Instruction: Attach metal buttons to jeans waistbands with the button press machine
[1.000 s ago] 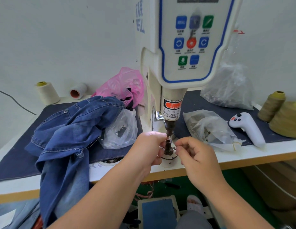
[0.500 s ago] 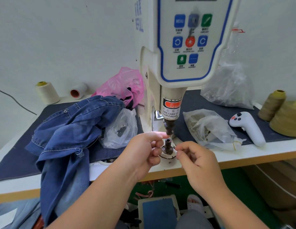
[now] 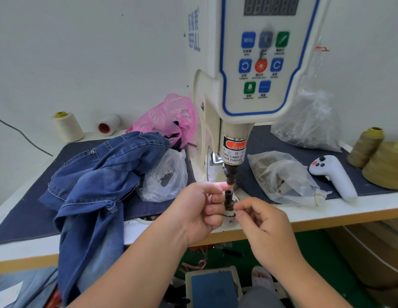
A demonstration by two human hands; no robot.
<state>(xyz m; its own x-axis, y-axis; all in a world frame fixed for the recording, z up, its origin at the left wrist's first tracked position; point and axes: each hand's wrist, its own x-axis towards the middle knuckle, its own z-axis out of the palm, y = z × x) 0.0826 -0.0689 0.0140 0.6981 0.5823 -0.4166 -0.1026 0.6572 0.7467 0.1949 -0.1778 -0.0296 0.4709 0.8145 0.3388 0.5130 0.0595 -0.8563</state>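
The white button press machine point(image 3: 255, 70) stands mid-table, its dark upper punch point(image 3: 230, 174) above the dark lower die point(image 3: 228, 197). My left hand point(image 3: 198, 210) is curled at the gap between them. Its index fingertip and thumb pinch a small metal button up against the punch tip, mostly hidden by the finger. My right hand point(image 3: 264, 223) is curled just right of the die base, fingertips together, and nothing shows between them. The blue jeans point(image 3: 93, 181) lie bunched on the left and hang over the table's front edge.
Clear bags of metal parts lie left point(image 3: 164, 176) and right point(image 3: 280, 176) of the machine. A white handheld controller point(image 3: 336, 176), olive thread cones point(image 3: 384, 165), cream spools point(image 3: 67, 126) and a pink bag point(image 3: 171, 116) sit around. A foot pedal point(image 3: 212, 287) is below the table.
My left index finger has risen from the lower die to the upper punch tip. My right hand has drawn back slightly down and right from the die.
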